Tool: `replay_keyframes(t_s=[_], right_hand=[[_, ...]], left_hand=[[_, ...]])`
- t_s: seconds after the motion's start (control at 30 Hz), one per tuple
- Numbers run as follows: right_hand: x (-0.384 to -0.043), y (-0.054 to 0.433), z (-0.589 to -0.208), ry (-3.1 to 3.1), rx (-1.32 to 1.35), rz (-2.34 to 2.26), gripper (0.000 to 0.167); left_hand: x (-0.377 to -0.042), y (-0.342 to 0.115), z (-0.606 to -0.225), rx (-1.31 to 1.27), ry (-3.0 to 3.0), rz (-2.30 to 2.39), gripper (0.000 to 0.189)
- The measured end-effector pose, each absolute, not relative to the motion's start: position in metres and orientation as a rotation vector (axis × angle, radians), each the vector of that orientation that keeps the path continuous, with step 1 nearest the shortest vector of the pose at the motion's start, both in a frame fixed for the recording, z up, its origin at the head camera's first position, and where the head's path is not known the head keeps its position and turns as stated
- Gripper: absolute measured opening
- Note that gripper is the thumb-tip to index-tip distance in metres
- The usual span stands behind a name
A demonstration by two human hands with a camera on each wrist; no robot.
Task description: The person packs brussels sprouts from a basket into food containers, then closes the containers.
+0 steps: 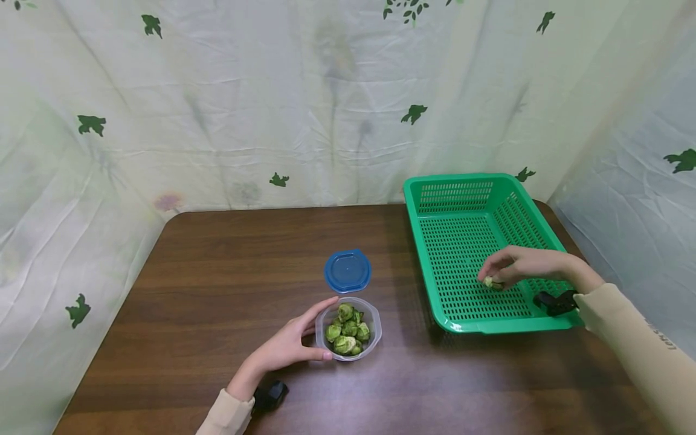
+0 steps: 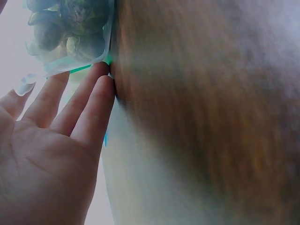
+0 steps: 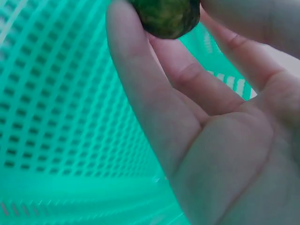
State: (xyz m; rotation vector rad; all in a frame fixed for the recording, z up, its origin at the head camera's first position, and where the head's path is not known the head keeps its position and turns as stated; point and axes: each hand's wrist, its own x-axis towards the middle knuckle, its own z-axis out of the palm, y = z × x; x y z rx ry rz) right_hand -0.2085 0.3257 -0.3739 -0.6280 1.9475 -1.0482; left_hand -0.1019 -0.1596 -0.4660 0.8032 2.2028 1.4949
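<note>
A clear plastic container (image 1: 375,341) holding several Brussels sprouts (image 1: 348,329) stands on the table. My left hand (image 1: 288,341) touches its left side, thumb near the front and fingers toward the back. In the left wrist view those fingers (image 2: 86,105) look nearly straight against the container wall. My right hand (image 1: 519,266) is inside the green basket (image 1: 435,290), pinching one Brussels sprout (image 3: 168,16) between thumb and fingertips. Part of that sprout is cut off by the right wrist view's top edge.
A blue lid (image 1: 348,271) lies flat on the brown wooden table (image 1: 228,272), just behind the container. The basket takes up the table's right side. White cloth (image 1: 244,109) with leaf shapes hangs behind and at both sides.
</note>
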Motion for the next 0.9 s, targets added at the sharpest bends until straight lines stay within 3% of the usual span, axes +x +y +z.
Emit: replay_keyframes(t_s=[0.4,0.9], right_hand=[[-0.203,0.288,-0.352,1.943,-0.810,-1.108,0.017],[-0.190,0.242,-0.335,1.930,-0.830,-1.239,0.017]], left_hand=[[-0.101,-0.159,-0.464,0.792,2.193,1.499,0.089],[-0.102,-0.159,-0.465,0.783,2.208,1.483,0.089]])
